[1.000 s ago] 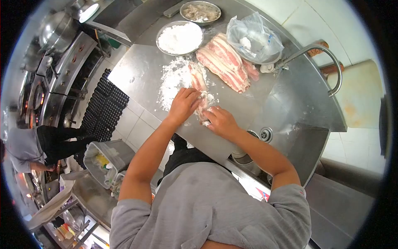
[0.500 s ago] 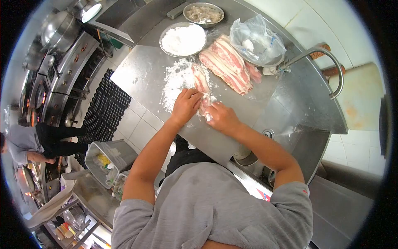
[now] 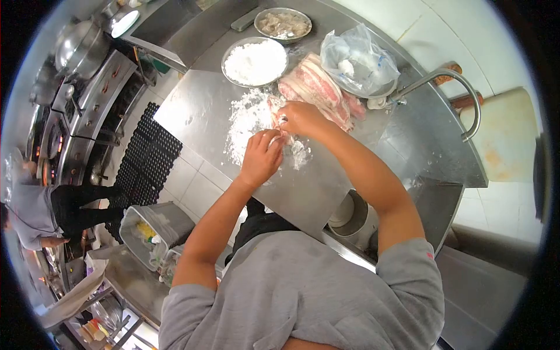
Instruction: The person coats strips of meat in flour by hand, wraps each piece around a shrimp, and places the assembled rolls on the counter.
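A floured slice of fatty, streaky meat lies on the steel counter, partly hidden under my hands. My left hand is closed with its fingertips on the near end of the slice. Just beyond it, my right hand is bent over with its fingers pinched on the meat. White powder is spread on the steel beneath and left of the slice. A stack of similar meat slices sits beyond my right hand, partly covered by my forearm.
Behind are a metal bowl of white powder, a smaller bowl of pale wet filling and a clear plastic bag. A curved faucet stands right. A grey bin and another person are at left.
My right hand has moved forward and left, from the near end of the slice to beyond my left hand. Powder it covered now shows. My left hand has barely shifted.
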